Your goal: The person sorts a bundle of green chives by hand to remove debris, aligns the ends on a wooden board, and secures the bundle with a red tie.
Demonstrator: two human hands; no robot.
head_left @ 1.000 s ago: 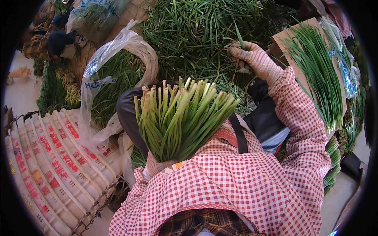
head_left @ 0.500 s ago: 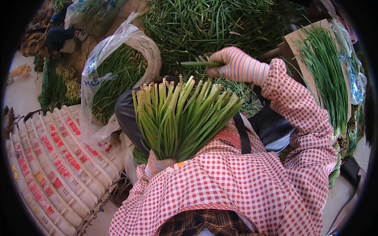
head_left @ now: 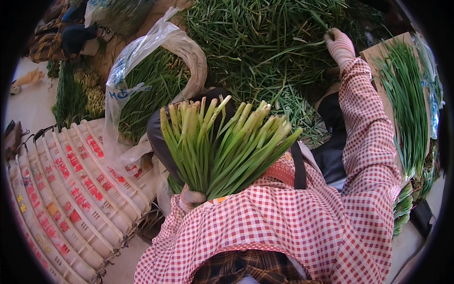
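Observation:
My left hand [head_left: 191, 198], in a striped knit glove, is closed low around a thick bunch of garlic chives [head_left: 222, 151]. Their pale cut ends fan out away from me, and the lower leaves vanish behind my checked sleeve. Stretched far forward, my right hand [head_left: 339, 45] wears a matching glove with orange-pink stripes. Its fingers are pinched at the right side of a big loose heap of garlic chives [head_left: 255, 42]. A green chive stalk [head_left: 318, 20] runs up and left from those fingertips.
A clear plastic bag [head_left: 191, 57] of chives stands open at left, beside a white ribbed crate [head_left: 101, 189] with red markings. At right, long chives [head_left: 402, 99] lie on a cardboard sheet [head_left: 376, 53]. Another person's dark-clothed leg [head_left: 78, 38] shows at far left.
My right hand has moved away from above the bunch, forward and right to the heap. The left hand keeps its hold on the bunch. The whole view has shifted slightly.

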